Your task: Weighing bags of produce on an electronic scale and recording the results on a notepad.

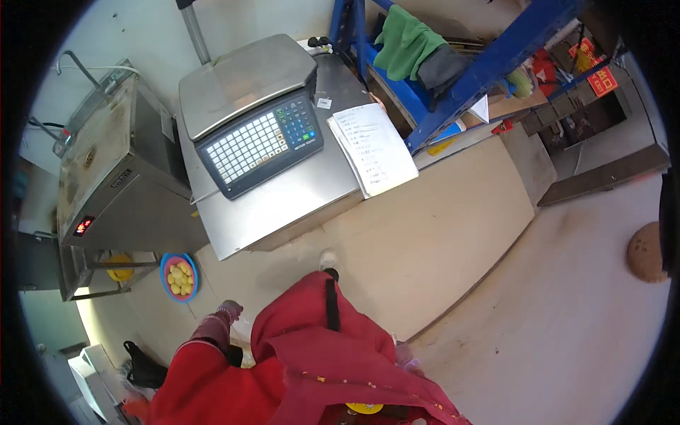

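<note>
Closest to me is my red apron (pixel 333 354), bunched across my front and covering most of what lies below. My left hand (pixel 228 310) hangs at my side in a pinkish sleeve, curled loosely and holding nothing that I can make out. My right hand is not in view, so I cannot tell its state.

Just left of that hand, low on the floor, sits a round bowl (pixel 179 277) with a pink and blue rim, filled with small yellow balls. I judge it sits there so it can be reached from the machine stand beside it.

Further out stands the steel worktop (pixel 283 205), pulled near enough for me to reach. On it rests 1 weighing scale (pixel 251 113), its flat pan at the far side and its sloped keypad turned toward me so the keys can be read from where I stand. To the right of the scale lies a sheet of paper (pixel 373 147) with handwritten lines, angled toward me, handy beside the keys.

At the far left is a steel machine (pixel 113 170) with a small red display. At the far right a green cloth (pixel 407 42) hangs over a blue rack (pixel 489 64).
</note>
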`<state>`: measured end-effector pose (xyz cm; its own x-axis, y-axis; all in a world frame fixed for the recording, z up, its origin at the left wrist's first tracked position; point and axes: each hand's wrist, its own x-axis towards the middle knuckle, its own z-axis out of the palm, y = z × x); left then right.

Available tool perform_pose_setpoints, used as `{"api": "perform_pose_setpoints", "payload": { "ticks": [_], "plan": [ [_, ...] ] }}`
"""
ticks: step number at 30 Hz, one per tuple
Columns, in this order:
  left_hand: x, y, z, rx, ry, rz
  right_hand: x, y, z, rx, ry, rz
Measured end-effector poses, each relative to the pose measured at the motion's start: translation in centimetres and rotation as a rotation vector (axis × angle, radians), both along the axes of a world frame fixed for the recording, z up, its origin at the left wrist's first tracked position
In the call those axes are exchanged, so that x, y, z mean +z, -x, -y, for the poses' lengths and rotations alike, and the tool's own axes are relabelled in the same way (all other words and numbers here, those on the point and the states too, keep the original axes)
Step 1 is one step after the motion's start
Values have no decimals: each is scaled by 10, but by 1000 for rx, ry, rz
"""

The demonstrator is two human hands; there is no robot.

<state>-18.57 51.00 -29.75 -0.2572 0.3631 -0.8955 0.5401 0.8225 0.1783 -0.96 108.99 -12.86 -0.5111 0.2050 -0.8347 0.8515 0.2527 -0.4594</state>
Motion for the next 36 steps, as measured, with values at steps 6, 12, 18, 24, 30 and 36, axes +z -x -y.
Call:
{"api": "perform_pose_setpoints", "payload": {
  "ticks": [6, 12, 18, 24, 30, 36],
  "plan": [
    [54, 124, -156, 242, -349, -163, -75, -3, -72, 1, -147, -182],
    [121, 197, -258, 1193, -584, 89, 55, 142, -76, -142, -140, -54],
    [112, 188, -264, 1456, -651, 18, 27, 178, -126, -10, -174, -184],
    [-7, 19, -162, 1138, -236, -155, 17, 237, -172, 337, -216, -189],
    [4, -48, -197, 681, 44, 8, 0, 268, -201, 478, -291, -196],
    [-43, -58, -258, 1130, -417, -319, -5, 298, -199, 526, -256, -155]
  ]
}}
